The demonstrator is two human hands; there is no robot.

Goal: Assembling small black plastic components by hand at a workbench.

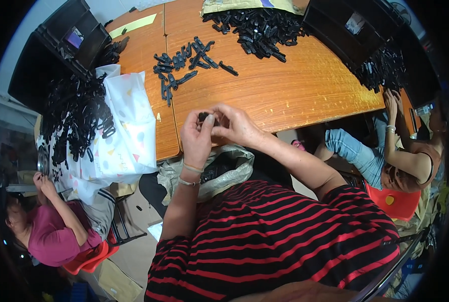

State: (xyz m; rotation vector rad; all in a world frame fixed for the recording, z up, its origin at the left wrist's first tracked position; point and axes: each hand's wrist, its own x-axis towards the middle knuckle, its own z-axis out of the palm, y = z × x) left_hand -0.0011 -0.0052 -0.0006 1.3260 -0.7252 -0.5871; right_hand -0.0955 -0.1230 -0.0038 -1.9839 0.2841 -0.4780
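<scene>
At the near edge of the table, my left hand [196, 135] is closed around a small black plastic part [203, 116], its thumb pressed on it. My right hand [236, 124] meets it there, fingers curled in against the same part. Most of the part is hidden by my fingers, so its exact shape does not show. Below my hands, an open woven sack [242, 171] lies in front of my body with dark pieces inside. Beyond them on the wooden table [285, 93] is a loose group of black plastic clip-like parts [176, 61].
A larger heap of black parts [265, 35] spills from a sack at the far side. Left, more parts [76, 116] lie on a patterned plastic sheet [131, 126] beside a black bin [58, 45]. Another black bin [353, 30] stands right. Co-workers sit at both sides.
</scene>
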